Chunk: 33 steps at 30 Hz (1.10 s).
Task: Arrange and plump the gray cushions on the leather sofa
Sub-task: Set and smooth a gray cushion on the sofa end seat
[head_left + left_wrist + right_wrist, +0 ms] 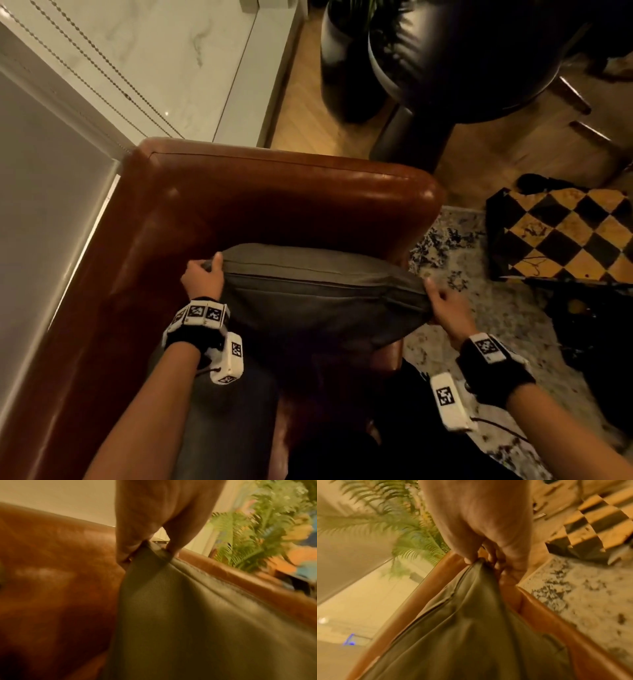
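Note:
A gray cushion (318,294) stands on edge in the corner of the brown leather sofa (274,198), close to its armrest. My left hand (205,274) pinches the cushion's upper left corner, thumb on top. My right hand (445,305) grips the upper right corner. In the left wrist view, my left hand (150,547) holds the bunched corner of the gray cushion (188,615) against the sofa back (60,574). In the right wrist view, my right hand (481,561) is curled round the corner of the gray cushion (462,628). A second gray cushion (226,425) lies under my left forearm.
A patterned rug (496,308) covers the floor right of the sofa, with a black-and-yellow checkered item (561,233) on it. A dark pot with a fern (349,58) and a dark round seat (472,58) stand behind the armrest. A pale wall (44,205) runs along the left.

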{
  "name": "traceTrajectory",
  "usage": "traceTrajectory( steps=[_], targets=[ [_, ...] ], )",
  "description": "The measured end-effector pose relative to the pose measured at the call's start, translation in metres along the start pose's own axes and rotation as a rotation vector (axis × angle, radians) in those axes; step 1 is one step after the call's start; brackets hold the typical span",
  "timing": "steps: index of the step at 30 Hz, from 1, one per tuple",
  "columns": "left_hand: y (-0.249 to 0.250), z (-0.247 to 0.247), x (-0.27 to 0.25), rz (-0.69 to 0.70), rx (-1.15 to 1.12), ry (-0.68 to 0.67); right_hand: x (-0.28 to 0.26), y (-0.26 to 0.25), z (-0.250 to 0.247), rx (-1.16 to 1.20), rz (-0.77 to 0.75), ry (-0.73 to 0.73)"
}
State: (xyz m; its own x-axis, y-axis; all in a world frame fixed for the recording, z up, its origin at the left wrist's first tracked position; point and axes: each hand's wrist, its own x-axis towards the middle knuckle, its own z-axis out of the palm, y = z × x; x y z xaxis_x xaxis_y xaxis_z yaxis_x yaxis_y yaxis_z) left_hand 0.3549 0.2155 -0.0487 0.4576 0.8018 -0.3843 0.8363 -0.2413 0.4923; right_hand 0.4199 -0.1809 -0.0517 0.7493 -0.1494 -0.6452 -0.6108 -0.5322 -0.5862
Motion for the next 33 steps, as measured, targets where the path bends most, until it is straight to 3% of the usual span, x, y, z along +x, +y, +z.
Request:
traceTrajectory(
  steps=[2,5,8,11,16,19,22,28,33],
  targets=[
    [0.013,0.004,-0.006,0.031,-0.044,-0.037,-0.003,-0.014,0.025,0.01,-0.017,0.054],
    [0.038,0.009,-0.021,0.158,-0.1,-0.015,-0.013,-0.032,0.066,-0.163,-0.26,0.085],
    [0.038,-0.007,-0.009,0.289,-0.085,0.127,-0.005,-0.031,0.036,-0.198,-0.367,0.165],
    [0.025,-0.016,0.008,0.275,-0.023,0.174,0.002,-0.027,-0.007,-0.145,-0.319,0.21],
    [0.015,-0.004,0.021,0.095,-0.024,0.064,0.008,-0.039,0.0,-0.203,-0.293,0.161],
    [0.011,-0.004,0.026,0.011,0.071,-0.082,0.018,-0.042,0.001,-0.129,-0.062,0.097],
    [0.012,0.001,0.022,0.056,0.091,-0.093,0.026,-0.044,0.013,-0.052,0.104,0.051],
    [0.021,-0.001,0.021,0.235,0.237,0.103,0.029,-0.049,0.006,-0.056,-0.159,0.161],
    [0.021,0.011,0.023,0.236,0.193,0.039,0.027,-0.032,-0.006,0.067,-0.136,0.224]
  ],
)
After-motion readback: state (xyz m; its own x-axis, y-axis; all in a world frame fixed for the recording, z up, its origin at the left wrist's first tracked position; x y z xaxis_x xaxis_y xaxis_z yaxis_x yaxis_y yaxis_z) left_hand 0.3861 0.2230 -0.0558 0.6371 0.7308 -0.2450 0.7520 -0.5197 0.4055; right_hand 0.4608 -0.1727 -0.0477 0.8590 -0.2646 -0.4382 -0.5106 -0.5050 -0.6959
